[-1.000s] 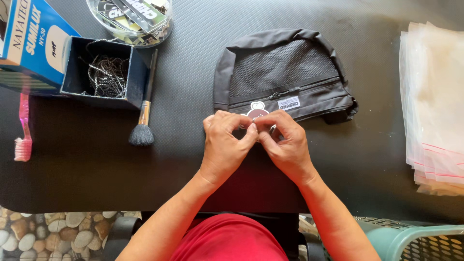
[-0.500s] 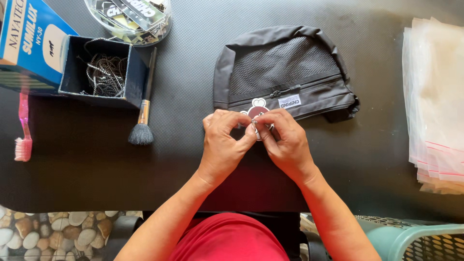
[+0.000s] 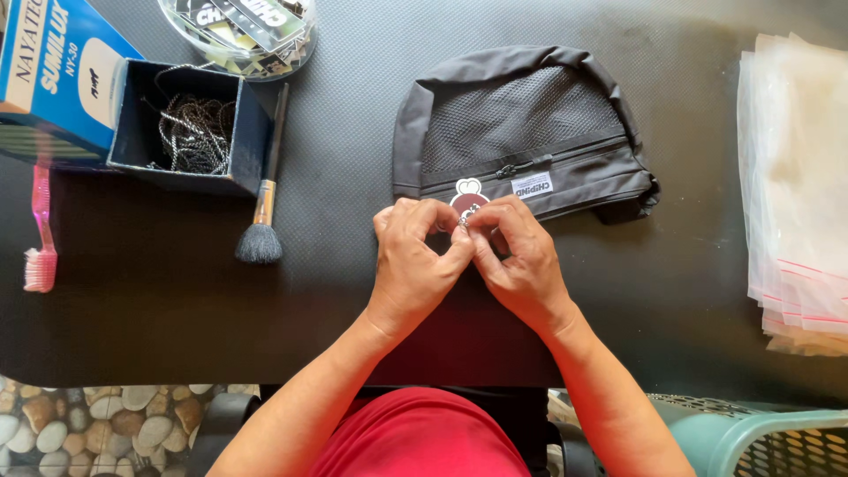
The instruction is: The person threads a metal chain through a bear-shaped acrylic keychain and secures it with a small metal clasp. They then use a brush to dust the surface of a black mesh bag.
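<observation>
My left hand (image 3: 415,265) and my right hand (image 3: 519,261) meet at the middle of the black table (image 3: 336,291), thumbs and forefingers pinched together on a small round maroon-and-white charm (image 3: 467,200) with a bit of metal chain at its lower edge; the charm sits just at the near edge of the grey mesh pouch (image 3: 521,132), beside that pouch's small white rectangular label (image 3: 531,186) under the zip; the pouch itself lies flat, touching neither palm. Far left stands an open dark blue box (image 3: 190,128) full of tangled ball chains, with a blue-and-white carton (image 3: 53,75) leaning against it; a makeup brush (image 3: 263,212) lies just right of the box, bristles toward me; a pink toothbrush (image 3: 40,238) lies at the left edge. A clear round container (image 3: 243,35) of black printed tags sits at the top; a stack of clear zip bags (image 3: 799,194) with red seal lines lies at the right; a teal basket (image 3: 768,437) shows below.
</observation>
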